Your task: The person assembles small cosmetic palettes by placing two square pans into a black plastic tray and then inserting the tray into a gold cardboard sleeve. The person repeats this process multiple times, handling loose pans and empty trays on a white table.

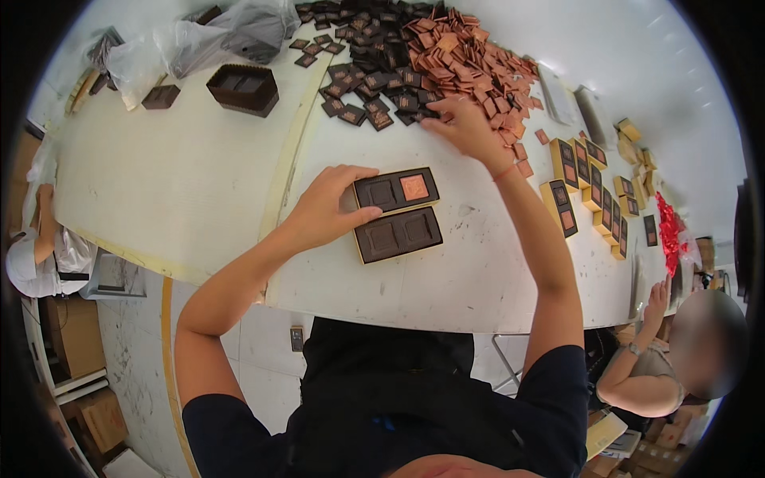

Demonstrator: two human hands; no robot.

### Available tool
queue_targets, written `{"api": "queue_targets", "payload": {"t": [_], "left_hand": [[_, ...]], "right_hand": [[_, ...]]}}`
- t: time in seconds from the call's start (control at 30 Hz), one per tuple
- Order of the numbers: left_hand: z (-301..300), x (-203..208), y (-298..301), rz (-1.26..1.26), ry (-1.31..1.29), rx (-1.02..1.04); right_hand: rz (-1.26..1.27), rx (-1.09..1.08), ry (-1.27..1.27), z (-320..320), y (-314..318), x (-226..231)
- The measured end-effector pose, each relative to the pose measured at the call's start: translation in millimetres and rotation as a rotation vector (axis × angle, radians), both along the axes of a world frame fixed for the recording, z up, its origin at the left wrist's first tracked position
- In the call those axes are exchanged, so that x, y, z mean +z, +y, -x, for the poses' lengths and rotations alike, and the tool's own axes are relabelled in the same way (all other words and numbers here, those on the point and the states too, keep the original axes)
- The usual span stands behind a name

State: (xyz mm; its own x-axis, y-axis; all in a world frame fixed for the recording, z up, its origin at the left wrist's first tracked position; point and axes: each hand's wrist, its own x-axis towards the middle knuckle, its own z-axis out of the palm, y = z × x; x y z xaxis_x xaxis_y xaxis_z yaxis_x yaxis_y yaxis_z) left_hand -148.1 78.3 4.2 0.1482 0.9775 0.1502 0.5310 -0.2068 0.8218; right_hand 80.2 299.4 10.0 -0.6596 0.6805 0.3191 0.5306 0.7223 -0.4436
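Note:
Two small gold-edged boxes with dark trays lie side by side on the white table. My left hand grips the left end of the upper box, fingers at its far edge and thumb at its near edge. That box has an orange square packet in its right compartment; its left one shows only dark tray. Both compartments of the lower box look bare. My right hand reaches to the pile of dark square packets, its thumb and forefinger apart beside the nearest ones. No packet is clearly in its grasp.
Orange packets are heaped against the dark ones. Several filled boxes stand at the right. A dark tray stack and plastic bags lie at the far left. Other people sit at the right and left.

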Motion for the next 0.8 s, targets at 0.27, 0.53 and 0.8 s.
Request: {"api": "queue_targets", "payload": {"t": [0.27,0.53,0.8], "left_hand": [[-0.1,3.4,-2.3,0.045,0.001,-0.019],[4.7,-2.1,-3.4,0.034,0.011,-0.039],[7.8,-6.8,-0.4,0.001,-0.011,-0.066]], "right_hand": [[0.095,-0.101,0.084,11.2,1.0,-9.6],[1.202,0.096,0.63,7.1,-80.2,30.1],[0.959,0.342,0.38,23.2,-96.4,28.0]]}}
